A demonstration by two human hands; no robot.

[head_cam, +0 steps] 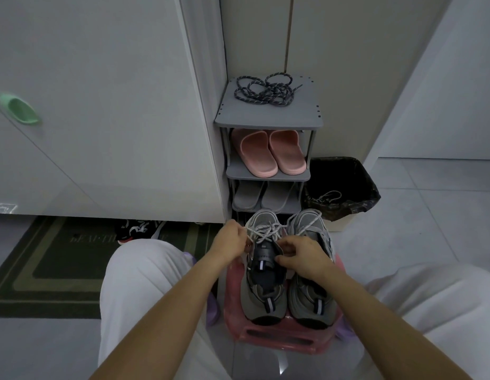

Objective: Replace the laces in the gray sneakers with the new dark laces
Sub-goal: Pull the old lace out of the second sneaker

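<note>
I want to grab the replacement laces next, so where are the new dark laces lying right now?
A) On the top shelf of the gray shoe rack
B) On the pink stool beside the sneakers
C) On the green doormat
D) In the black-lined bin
A: the new dark laces lie in a loose tangle on the top shelf of the gray shoe rack, above the pink slippers.

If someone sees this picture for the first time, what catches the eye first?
Two hands, the left hand and right hand, work at the pale laces of gray sneakers standing on a pink stool. Behind, dark laces lie on top of a gray shoe rack, above pink slippers.
</note>
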